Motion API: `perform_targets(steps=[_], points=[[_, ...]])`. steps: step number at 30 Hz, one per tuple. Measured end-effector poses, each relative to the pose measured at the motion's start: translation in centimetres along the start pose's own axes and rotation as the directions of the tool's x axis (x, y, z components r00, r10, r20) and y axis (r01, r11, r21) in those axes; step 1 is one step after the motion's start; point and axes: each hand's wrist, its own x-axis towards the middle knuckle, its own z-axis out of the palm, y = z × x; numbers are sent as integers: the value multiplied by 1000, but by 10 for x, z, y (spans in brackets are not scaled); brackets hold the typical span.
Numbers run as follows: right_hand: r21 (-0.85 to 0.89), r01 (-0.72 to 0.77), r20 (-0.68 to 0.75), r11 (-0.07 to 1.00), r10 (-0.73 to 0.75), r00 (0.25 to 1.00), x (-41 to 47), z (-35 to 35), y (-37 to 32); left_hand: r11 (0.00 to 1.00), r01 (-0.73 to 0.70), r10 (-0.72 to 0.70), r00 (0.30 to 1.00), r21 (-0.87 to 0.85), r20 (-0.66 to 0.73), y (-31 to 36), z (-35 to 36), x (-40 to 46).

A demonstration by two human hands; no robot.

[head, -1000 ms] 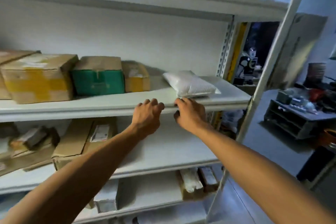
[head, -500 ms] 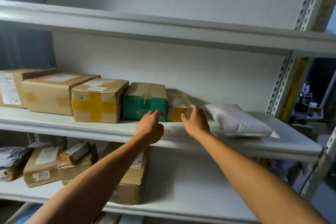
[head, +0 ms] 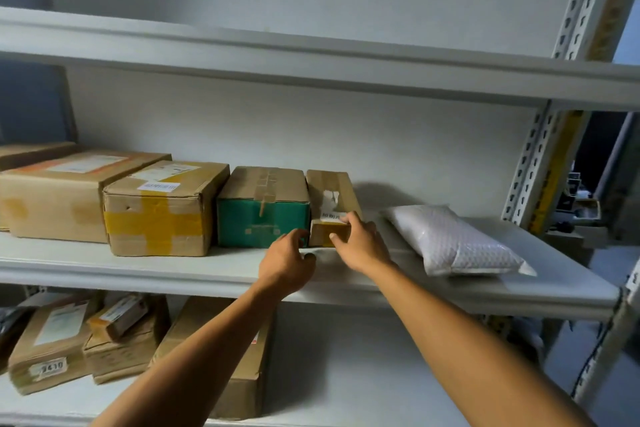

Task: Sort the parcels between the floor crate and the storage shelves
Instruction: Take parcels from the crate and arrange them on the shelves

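Observation:
A narrow brown cardboard parcel (head: 329, 194) with a torn white label lies on the middle shelf (head: 207, 270), right of a green-fronted box (head: 263, 218). My right hand (head: 360, 243) grips the parcel's front end, thumb on its face and fingers over its top right corner. My left hand (head: 287, 260) hovers just in front of the gap between the green box and the parcel, fingers curled and apart, holding nothing. A white bubble mailer (head: 453, 243) lies flat farther right on the same shelf. The floor crate is out of view.
Left of the green box stand a box crossed with yellow tape (head: 159, 211) and a larger brown box (head: 65, 194). The lower shelf holds several brown parcels (head: 55, 340). An upper shelf (head: 311, 59) overhangs. The rack's perforated upright (head: 540, 156) stands at right.
Both hands have risen from the shelf's front edge and reached in to the narrow brown parcel; the right hand has taken hold of its front end. My view has moved closer.

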Motion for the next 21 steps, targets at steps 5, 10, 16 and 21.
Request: perform_targets(steps=[5, 10, 16, 21], points=[[33, 44, -44, 998, -43, 998, -16, 3, 9, 987, 8, -16, 999, -158, -51, 12, 7, 0], [134, 76, -84, 988, -65, 994, -33, 6, 21, 976, -17, -6, 994, -216, -107, 17, 13, -4], [357, 55, -140, 933, -4, 990, -47, -10, 34, 979, -3, -12, 997, -205, -70, 15, 7, -8], [311, -28, -74, 950, 54, 996, -52, -30, 43, 914, -13, -7, 999, -407, -50, 19, 6, -17]])
